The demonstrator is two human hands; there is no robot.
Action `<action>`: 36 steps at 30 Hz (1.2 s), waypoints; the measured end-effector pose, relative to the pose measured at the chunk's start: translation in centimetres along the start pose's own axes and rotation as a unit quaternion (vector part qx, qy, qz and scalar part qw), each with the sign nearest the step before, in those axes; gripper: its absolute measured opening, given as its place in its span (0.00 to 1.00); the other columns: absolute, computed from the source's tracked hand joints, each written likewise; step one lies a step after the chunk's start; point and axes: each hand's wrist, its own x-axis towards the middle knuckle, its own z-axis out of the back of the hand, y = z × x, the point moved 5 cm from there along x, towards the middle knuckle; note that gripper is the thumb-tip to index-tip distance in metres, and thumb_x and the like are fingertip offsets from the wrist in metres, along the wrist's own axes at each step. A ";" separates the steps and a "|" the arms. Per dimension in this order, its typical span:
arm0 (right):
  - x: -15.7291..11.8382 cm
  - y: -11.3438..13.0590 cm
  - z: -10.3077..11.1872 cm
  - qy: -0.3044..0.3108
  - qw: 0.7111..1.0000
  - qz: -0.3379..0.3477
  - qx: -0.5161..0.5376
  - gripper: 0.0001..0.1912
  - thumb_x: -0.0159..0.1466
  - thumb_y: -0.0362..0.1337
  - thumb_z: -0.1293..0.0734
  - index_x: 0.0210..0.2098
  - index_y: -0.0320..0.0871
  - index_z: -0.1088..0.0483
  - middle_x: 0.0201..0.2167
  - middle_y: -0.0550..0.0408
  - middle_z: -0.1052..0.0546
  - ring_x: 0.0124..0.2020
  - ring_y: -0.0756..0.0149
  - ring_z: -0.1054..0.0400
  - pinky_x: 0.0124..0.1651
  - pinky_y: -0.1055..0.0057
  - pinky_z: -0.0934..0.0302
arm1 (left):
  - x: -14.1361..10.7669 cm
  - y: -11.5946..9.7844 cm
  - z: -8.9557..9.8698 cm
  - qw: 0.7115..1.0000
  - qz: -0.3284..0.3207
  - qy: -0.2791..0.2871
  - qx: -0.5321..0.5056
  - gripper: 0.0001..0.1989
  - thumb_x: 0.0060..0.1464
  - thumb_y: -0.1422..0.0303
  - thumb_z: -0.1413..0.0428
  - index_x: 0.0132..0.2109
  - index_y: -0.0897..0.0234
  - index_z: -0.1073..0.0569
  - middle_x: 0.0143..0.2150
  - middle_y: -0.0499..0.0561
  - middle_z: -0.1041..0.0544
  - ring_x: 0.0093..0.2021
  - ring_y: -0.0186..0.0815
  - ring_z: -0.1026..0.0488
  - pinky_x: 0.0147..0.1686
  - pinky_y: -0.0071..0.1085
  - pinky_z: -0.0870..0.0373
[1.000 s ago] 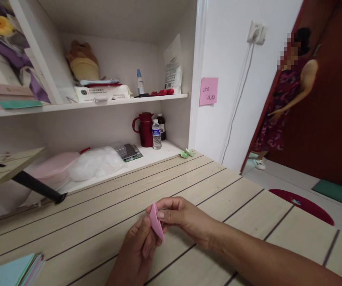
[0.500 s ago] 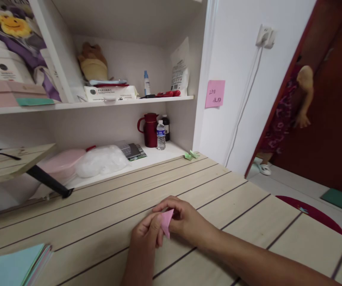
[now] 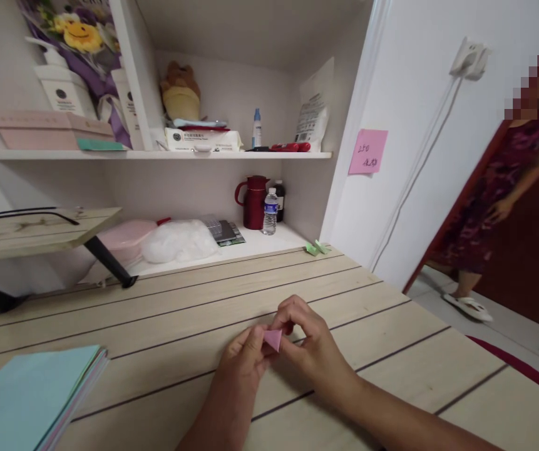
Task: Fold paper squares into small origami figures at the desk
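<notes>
A small folded piece of pink paper (image 3: pixel 273 339) is held just above the wooden table (image 3: pixel 179 326), near the middle of the head view. My left hand (image 3: pixel 245 357) pinches its left side between thumb and fingers. On the right, my right hand (image 3: pixel 309 341) has thumb and curled forefinger closed at the paper's right edge. The fingertips of both hands nearly meet, and part of the paper is hidden behind them.
A stack of coloured paper (image 3: pixel 34 394) lies at the front left. Small green folded papers (image 3: pixel 316 248) rest at the table's far edge. Behind stand a red jug (image 3: pixel 254 203) and a water bottle (image 3: pixel 270 213). A person in a patterned dress (image 3: pixel 489 188) is at the right.
The pink paper has turned and now shows a smaller triangle pointing downward. The camera view has shifted left. The person at the right has moved and stands in a different pose.
</notes>
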 end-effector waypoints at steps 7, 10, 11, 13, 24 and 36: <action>-0.4 0.3 -0.4 0.023 0.998 0.050 0.018 0.11 0.60 0.23 0.36 0.30 0.44 0.28 0.31 0.56 0.33 0.33 0.68 0.36 0.34 0.72 0.41 | -0.9 -0.3 -0.7 0.998 0.017 0.034 -0.053 0.15 0.58 0.61 0.43 0.45 0.68 0.21 0.47 0.61 0.21 0.52 0.44 0.27 0.52 0.36 0.35; -0.5 -0.4 -0.5 0.019 0.998 0.063 0.005 0.12 0.59 0.21 0.37 0.29 0.44 0.28 0.31 0.56 0.33 0.34 0.68 0.35 0.34 0.73 0.41 | -0.8 -0.1 -0.3 0.997 0.021 0.024 -0.070 0.16 0.60 0.61 0.44 0.47 0.68 0.22 0.49 0.60 0.21 0.53 0.43 0.28 0.52 0.36 0.34; -0.5 -0.6 -0.5 0.016 0.998 0.068 -0.003 0.13 0.59 0.20 0.37 0.29 0.44 0.28 0.32 0.56 0.33 0.34 0.68 0.35 0.35 0.73 0.41 | -0.8 0.0 -0.2 0.997 0.023 0.020 -0.076 0.17 0.60 0.60 0.45 0.48 0.67 0.22 0.50 0.60 0.22 0.53 0.43 0.28 0.52 0.36 0.34; -0.5 -1.2 -0.5 0.014 0.996 0.081 -0.022 0.13 0.58 0.20 0.37 0.29 0.43 0.28 0.32 0.55 0.33 0.35 0.67 0.35 0.35 0.73 0.40 | -0.7 0.1 -0.1 0.996 0.029 0.012 -0.086 0.19 0.61 0.58 0.46 0.49 0.67 0.23 0.52 0.61 0.23 0.53 0.43 0.28 0.51 0.35 0.33; -0.5 -1.2 -1.3 0.060 0.971 0.156 -0.172 0.11 0.59 0.22 0.37 0.29 0.44 0.32 0.38 0.52 0.30 0.40 0.63 0.36 0.39 0.69 0.41 | -0.8 0.4 0.7 0.992 0.044 -0.044 -0.110 0.18 0.56 0.72 0.41 0.54 0.64 0.25 0.53 0.57 0.22 0.45 0.34 0.24 0.54 0.34 0.34; 0.0 -1.2 -1.4 0.080 0.972 0.125 -0.180 0.11 0.61 0.26 0.36 0.41 0.46 0.34 0.38 0.53 0.27 0.41 0.60 0.35 0.46 0.61 0.40 | -0.9 -0.5 -0.2 0.997 0.025 -0.062 -0.038 0.17 0.54 0.72 0.40 0.52 0.69 0.24 0.51 0.60 0.21 0.54 0.42 0.26 0.56 0.34 0.33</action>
